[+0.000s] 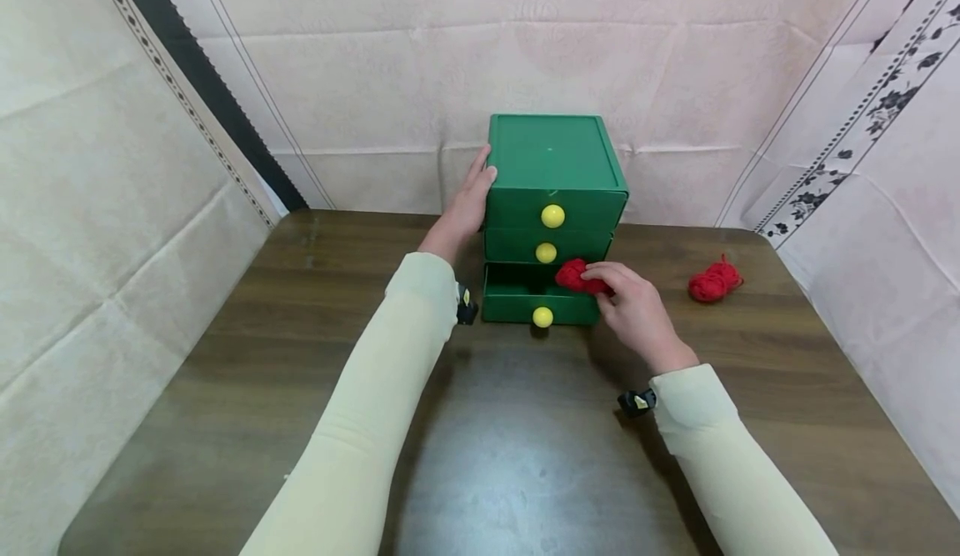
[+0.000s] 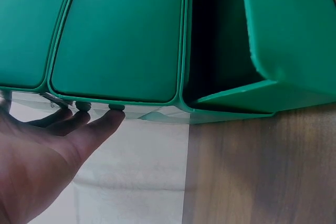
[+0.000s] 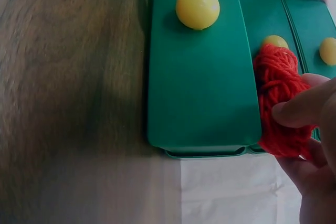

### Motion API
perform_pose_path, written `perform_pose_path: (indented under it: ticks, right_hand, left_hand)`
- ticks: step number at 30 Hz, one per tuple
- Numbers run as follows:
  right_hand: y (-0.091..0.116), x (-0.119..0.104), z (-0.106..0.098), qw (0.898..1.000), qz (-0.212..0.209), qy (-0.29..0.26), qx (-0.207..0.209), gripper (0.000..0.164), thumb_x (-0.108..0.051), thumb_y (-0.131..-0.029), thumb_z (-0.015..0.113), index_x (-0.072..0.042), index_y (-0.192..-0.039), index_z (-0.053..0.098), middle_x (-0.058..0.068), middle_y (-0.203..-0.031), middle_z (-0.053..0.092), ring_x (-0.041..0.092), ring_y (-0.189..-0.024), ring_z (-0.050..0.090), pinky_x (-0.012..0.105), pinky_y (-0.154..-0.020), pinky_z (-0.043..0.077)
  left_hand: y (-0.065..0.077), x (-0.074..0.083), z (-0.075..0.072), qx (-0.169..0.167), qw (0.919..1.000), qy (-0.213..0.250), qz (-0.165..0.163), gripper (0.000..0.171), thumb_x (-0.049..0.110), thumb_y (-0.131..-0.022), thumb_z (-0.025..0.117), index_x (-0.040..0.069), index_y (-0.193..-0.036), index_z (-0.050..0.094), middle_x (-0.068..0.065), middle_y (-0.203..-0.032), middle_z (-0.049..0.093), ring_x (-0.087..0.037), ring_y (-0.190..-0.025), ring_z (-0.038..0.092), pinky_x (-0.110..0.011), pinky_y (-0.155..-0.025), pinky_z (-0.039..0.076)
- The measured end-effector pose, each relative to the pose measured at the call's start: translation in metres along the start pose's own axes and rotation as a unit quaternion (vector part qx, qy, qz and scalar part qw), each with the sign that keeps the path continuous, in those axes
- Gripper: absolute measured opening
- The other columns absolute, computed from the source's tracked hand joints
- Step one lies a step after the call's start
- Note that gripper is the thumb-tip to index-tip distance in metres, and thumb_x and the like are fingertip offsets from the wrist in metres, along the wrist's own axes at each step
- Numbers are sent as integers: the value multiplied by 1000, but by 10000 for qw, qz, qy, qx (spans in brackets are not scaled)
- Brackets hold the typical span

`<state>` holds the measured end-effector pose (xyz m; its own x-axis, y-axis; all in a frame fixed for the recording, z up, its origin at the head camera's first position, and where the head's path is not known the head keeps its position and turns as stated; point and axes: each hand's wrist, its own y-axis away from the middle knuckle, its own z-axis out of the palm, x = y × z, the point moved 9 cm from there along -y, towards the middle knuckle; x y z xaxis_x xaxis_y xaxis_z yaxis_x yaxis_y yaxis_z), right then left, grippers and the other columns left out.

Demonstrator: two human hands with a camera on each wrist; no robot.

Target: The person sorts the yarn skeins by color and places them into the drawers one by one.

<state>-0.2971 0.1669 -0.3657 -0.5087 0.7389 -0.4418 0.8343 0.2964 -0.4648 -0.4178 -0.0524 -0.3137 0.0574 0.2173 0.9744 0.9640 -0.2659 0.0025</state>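
A green drawer box with yellow round knobs stands at the back of the table. Its bottom drawer is pulled out; the two above are closed. My left hand rests against the box's left side, fingers straight, with its fingertips on the side wall in the left wrist view. Between thumb and fingers, my right hand pinches a small bundle of red yarn. This yarn is at the right end of the open drawer, over its front edge.
Another red yarn bundle lies on the wooden table to the right of the box. Pale cloth hangs behind the table and along both sides. A dark strap with a small device sits at my right wrist.
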Motion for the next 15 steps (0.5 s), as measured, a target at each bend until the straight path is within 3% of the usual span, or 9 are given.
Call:
perform_pose_path:
  ticks: [7,15]
  right_hand:
    - [-1,1,4,9999,87,58,-14,33,3,-85,68,-12,-115,66,6,-131,62,28,-121,55,48,-94,51]
    - [-2,3,12,9997,152,-6,-180,30,-1,-87,68,-13,-114,66,5,-134,61,29,-123,54,50,-96,49]
  left_hand:
    - [18,15,4,-107,9999,-92,-80,54,40,-106,23,36,-156,2,8,-164,0,-22,-151,5,-58,-115,20]
    - [20,16,3,-83,9999,-113,-84,54,41,-106,22,36,-156,2,10,-164,2,-20,-151,5,-55,-117,17]
